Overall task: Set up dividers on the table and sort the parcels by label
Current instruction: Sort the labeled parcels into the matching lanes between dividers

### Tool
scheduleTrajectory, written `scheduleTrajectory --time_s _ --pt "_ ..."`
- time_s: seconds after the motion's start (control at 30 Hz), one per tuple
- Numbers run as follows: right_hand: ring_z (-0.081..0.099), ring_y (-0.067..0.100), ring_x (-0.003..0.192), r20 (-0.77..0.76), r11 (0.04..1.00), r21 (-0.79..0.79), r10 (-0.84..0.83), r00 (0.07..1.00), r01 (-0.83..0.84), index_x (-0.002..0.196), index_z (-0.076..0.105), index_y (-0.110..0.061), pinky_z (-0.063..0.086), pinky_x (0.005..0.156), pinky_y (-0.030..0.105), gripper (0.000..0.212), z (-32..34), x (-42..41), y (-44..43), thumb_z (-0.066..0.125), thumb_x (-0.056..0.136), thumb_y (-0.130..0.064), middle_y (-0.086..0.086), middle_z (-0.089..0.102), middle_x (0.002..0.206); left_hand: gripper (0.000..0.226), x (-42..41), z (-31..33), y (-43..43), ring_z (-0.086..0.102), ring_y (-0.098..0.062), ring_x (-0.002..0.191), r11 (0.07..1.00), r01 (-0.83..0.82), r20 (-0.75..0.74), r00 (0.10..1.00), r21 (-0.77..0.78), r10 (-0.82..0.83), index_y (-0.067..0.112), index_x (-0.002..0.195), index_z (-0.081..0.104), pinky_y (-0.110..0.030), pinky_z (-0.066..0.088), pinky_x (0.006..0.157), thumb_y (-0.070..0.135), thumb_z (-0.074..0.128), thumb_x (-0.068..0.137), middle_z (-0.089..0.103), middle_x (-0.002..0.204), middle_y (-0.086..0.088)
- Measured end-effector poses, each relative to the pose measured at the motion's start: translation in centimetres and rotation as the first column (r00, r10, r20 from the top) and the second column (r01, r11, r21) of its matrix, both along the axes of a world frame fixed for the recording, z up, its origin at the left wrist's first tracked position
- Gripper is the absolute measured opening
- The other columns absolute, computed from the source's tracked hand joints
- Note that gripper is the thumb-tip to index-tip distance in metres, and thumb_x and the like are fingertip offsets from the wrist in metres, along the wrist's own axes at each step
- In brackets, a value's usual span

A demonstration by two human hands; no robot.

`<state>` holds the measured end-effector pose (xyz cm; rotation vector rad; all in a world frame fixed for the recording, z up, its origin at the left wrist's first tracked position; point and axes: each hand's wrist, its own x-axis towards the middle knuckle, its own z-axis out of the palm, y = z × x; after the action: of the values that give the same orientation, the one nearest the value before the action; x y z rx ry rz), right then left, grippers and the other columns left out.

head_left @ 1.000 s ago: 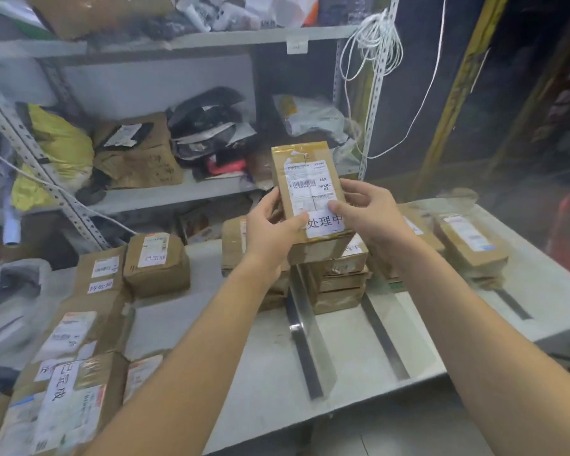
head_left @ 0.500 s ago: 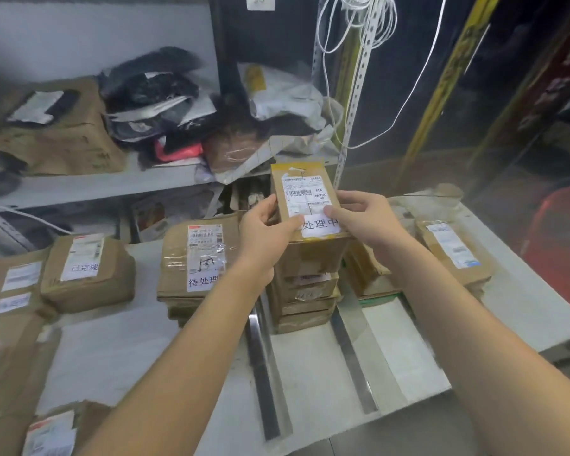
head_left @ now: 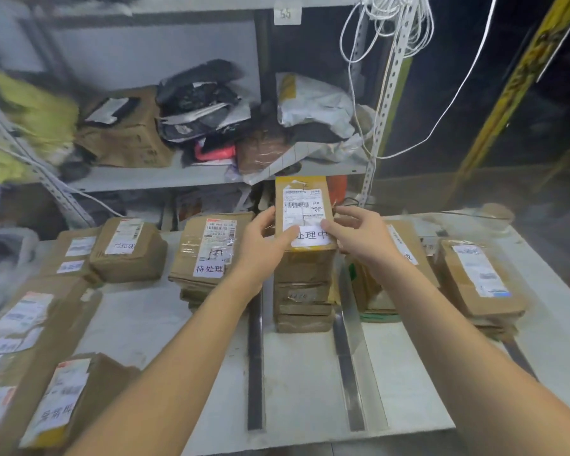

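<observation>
- The step in hand is sorting: a parcel (head_left: 305, 205) with a white printed label is being placed on the middle stack (head_left: 302, 291).
- The left hand (head_left: 264, 246) grips the parcel's left edge, thumb on the label. The right hand (head_left: 359, 240) grips its right edge in the same way.
- The parcel sits at the top of the middle stack, which stands between the left divider (head_left: 255, 357) and the right divider (head_left: 351, 373) on the table (head_left: 165, 327). It cannot be told whether its full weight is down.
- The left stack (head_left: 208, 255) and the right stack (head_left: 390, 281) stand beyond those strips.
- The next move, by this reading, calls for squaring the parcel over the stack, loosening both grips, then reaching to the unsorted parcels (head_left: 58, 399) at near left.
</observation>
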<state>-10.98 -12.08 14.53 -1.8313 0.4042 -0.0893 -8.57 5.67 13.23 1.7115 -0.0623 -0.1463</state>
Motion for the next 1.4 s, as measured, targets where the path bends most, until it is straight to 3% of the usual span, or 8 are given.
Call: scheduleTrajectory --time_s 0.13,0.27,0.43,0.63,0.8,1.07,1.23,1.4 --pt "0.064 0.018 0.11 0.045 0.985 -0.172 0.035 0.998 -0.027 0.14 0.054 -0.025 0.059 0.086 0.041 0.059 0.7 -0.6 -0.2 0.073 0.087 -0.04 -0.002 0.063 0.133 0.062 -0.5 0.7 0.5 0.049 -0.006 0.116 0.994 -0.075 0.0 0.997 0.081 0.075 0.02 0.146 0.044 -0.032 0.045 0.102 0.028 0.071 0.091 0.053 0.142 0.002" --pt "0.062 0.008 0.1 0.145 0.946 -0.321 0.104 0.984 -0.053 0.137 0.057 -0.025 0.055 0.08 0.031 0.05 1.6 -1.2 0.3 0.07 0.09 -0.037 -0.01 0.065 0.123 0.07 -1.0 1.1 1.5 0.048 -0.011 0.126 0.979 -0.133 0.019 0.991 0.157 0.132 0.021 0.148 0.041 -0.028 0.039 0.101 0.036 0.073 0.087 0.049 0.147 0.0" --pt "0.062 0.011 0.108 0.294 0.868 -0.494 0.224 0.929 -0.053 0.134 0.062 -0.017 0.051 0.093 0.031 0.045 2.8 -1.5 3.0 0.068 0.091 -0.032 -0.005 0.066 0.128 0.068 -2.6 2.3 4.7 0.045 -0.019 0.136 0.903 -0.19 0.148 0.979 0.386 0.142 0.024 0.15 0.037 -0.039 0.039 0.111 0.035 0.067 0.091 0.042 0.152 0.003" --pt "0.055 0.022 0.123 0.171 0.676 -0.693 0.492 0.854 -0.251 0.138 0.056 -0.023 0.05 0.094 0.039 0.051 2.7 -1.0 9.4 0.064 0.09 -0.035 -0.001 0.065 0.13 0.074 -4.5 3.8 12.3 0.035 -0.02 0.142 0.718 -0.23 0.2 0.971 0.657 0.128 0.026 0.154 0.029 -0.041 0.035 0.114 0.029 0.066 0.091 0.037 0.156 0.005" --pt "0.049 0.021 0.131 0.086 0.565 -0.756 0.585 0.807 -0.329 0.141 0.051 -0.025 0.046 0.101 0.041 0.052 2.0 -1.0 16.2 0.062 0.092 -0.034 -0.003 0.059 0.139 0.073 -5.9 3.0 20.1 0.038 -0.024 0.14 0.562 -0.276 0.238 0.961 0.78 0.141 0.025 0.153 0.032 -0.044 0.039 0.11 0.028 0.068 0.09 0.04 0.154 -0.001" --pt "0.052 0.027 0.127 -0.051 0.472 -0.784 0.599 0.799 -0.404 0.141 0.054 -0.02 0.048 0.099 0.042 0.051 -0.1 0.4 29.5 0.063 0.091 -0.027 0.004 0.061 0.136 0.06 -5.1 2.4 34.6 0.044 -0.024 0.135 0.37 -0.335 0.331 0.941 0.867 0.076 0.021 0.144 0.045 -0.043 0.041 0.108 0.029 0.064 0.088 0.049 0.147 -0.002" --pt "0.055 0.028 0.121 -0.17 0.403 -0.798 0.563 0.809 -0.448 0.135 0.054 -0.022 0.052 0.087 0.041 0.043 -2.1 1.7 37.7 0.058 0.093 -0.03 0.004 0.064 0.127 0.063 -3.3 1.4 43.1 0.037 -0.023 0.139 0.286 -0.27 0.274 0.961 0.919 0.028 0.021 0.149 0.037 -0.042 0.039 0.108 0.029 0.06 0.091 0.043 0.151 -0.001" --pt "0.056 0.029 0.114 -0.232 0.384 -0.784 0.548 0.804 -0.488 0.132 0.054 -0.023 0.046 0.073 0.036 0.042 -4.0 3.6 42.8 0.058 0.09 -0.03 0.005 0.064 0.121 0.053 -1.4 -0.1 49.4 0.046 -0.025 0.131 0.203 -0.189 0.191 0.982 0.961 0.009 0.018 0.14 0.046 -0.043 0.046 0.1 0.026 0.06 0.089 0.051 0.143 -0.003"
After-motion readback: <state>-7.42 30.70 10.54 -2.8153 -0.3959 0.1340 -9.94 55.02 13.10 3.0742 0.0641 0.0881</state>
